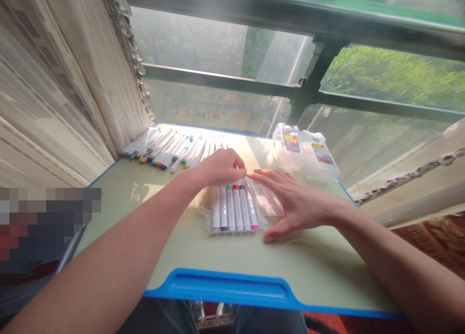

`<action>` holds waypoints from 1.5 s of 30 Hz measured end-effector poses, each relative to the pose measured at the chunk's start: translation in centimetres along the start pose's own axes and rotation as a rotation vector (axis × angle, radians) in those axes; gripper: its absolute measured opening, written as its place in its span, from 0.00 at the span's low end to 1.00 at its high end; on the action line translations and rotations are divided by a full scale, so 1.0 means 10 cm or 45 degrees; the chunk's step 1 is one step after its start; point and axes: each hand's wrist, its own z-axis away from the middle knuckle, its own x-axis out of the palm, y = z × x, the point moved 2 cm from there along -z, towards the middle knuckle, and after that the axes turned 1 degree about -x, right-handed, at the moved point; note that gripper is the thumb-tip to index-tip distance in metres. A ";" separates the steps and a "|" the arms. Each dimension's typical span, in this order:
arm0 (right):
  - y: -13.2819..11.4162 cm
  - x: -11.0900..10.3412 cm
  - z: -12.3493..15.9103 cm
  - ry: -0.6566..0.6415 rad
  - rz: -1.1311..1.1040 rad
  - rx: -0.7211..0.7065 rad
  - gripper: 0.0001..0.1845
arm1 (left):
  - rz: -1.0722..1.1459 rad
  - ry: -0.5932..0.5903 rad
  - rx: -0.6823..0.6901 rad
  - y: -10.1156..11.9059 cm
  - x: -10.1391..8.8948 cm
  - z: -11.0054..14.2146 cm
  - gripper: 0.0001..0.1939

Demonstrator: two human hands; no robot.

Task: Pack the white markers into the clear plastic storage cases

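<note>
On the sunny surface [203, 256], markers [232, 213] lie in a clear case [232, 232]. The left hand [225, 167] curls over them; I can't tell if its grip holds anything. The right hand [294, 198] is spread loose. A bump could spill markers.

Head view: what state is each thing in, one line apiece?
Clear plastic marker case, open
White markers inside it, side by side
Loose white markers with coloured ends, in a row
Two clear labelled plastic boxes, side by side; whether shut, unclear
Cream fabric curtains, drawn aside
Left hand, fingers curled
Right hand, fingers spread
</note>
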 end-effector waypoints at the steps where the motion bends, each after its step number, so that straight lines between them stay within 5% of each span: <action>1: 0.00 0.00 0.00 0.001 0.001 0.006 0.67 | 0.007 -0.003 0.005 0.00 0.00 0.00 0.11; 17: 0.06 0.05 0.00 0.009 -0.074 -0.007 0.65 | 0.036 -0.020 -0.033 -0.03 -0.01 0.00 0.17; 21: 0.06 0.03 -0.02 0.030 -0.114 0.001 0.63 | -0.027 0.275 -0.047 -0.04 -0.13 0.01 0.17; 27: 0.08 -0.08 -0.08 0.350 -0.162 0.138 0.32 | -0.285 0.750 -0.405 -0.18 -0.38 0.09 0.15; 34: 0.26 -0.08 -0.13 0.639 -0.123 0.147 0.22 | -0.495 0.689 -0.495 -0.28 -0.36 0.10 0.14; 45: 0.24 -0.01 -0.15 0.606 -0.128 0.091 0.22 | -0.434 0.578 -0.323 -0.03 -0.20 0.10 0.14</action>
